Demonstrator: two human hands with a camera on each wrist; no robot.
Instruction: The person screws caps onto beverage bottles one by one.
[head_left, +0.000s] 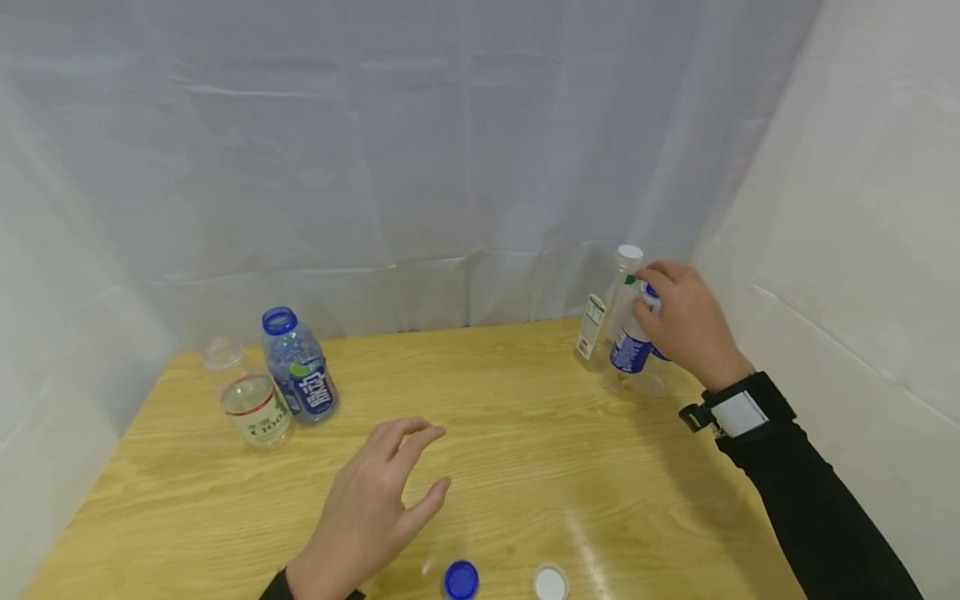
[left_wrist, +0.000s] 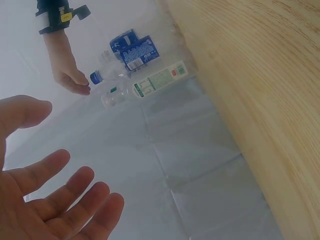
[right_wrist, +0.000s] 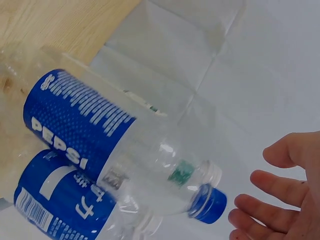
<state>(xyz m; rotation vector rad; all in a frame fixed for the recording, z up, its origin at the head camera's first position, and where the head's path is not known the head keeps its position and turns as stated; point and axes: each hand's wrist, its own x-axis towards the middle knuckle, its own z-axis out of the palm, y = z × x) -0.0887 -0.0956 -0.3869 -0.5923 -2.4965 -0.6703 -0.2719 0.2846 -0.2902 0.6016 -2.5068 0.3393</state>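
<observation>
At the right back of the table stands a clear Pepsi bottle with a blue cap. My right hand is by its top, and in the right wrist view the spread fingers are apart from the cap. Beside it stand another blue-labelled bottle and a clear bottle with a white cap and pale label. My left hand is over the table, fingers loosely bent, holding nothing. Nearest to it are a loose blue cap and a white cap.
At the left back, a clear bottle with a cream label and a blue-tinted bottle stand side by side, the blue one without a cap. Pale sheeting hangs behind and along both sides of the wooden table.
</observation>
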